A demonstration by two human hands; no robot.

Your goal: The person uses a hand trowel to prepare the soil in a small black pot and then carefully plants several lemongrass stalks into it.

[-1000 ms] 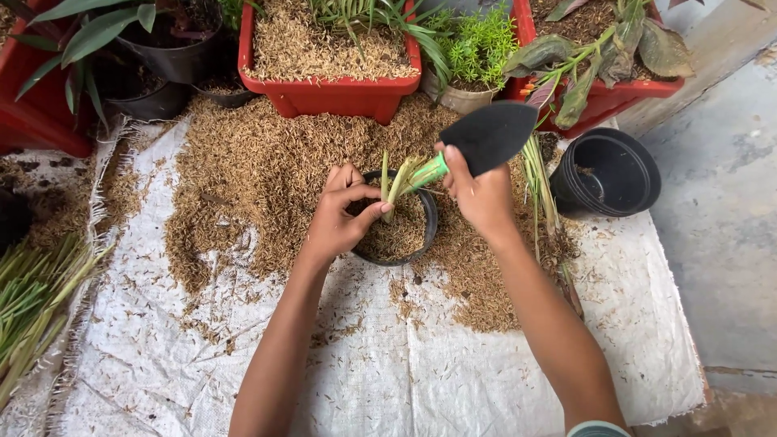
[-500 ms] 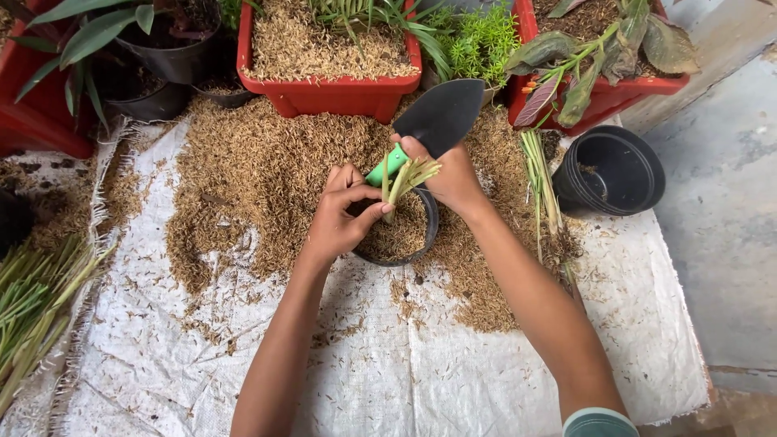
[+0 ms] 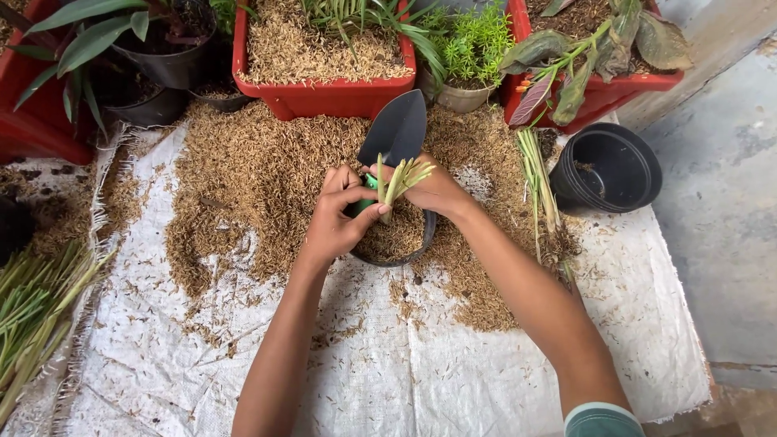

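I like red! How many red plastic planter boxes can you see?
3: one red plastic planter box at top centre, one at top right, one cut off at the left edge. More may lie outside the picture.

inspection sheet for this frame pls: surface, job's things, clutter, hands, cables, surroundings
Surface: white woven sheet, strewn with a husk pile.
Job's things: small black pot part-filled with husk; cutting upright in it; trowel, black blade, green handle.
Clutter: loose stalks; stacked empty black pots; green stalk bundle.
Hands: left hand pinches the cutting; right hand has a grip on the trowel.
Cables: nothing seen.
Surroundings: red planters, potted plants, concrete floor.
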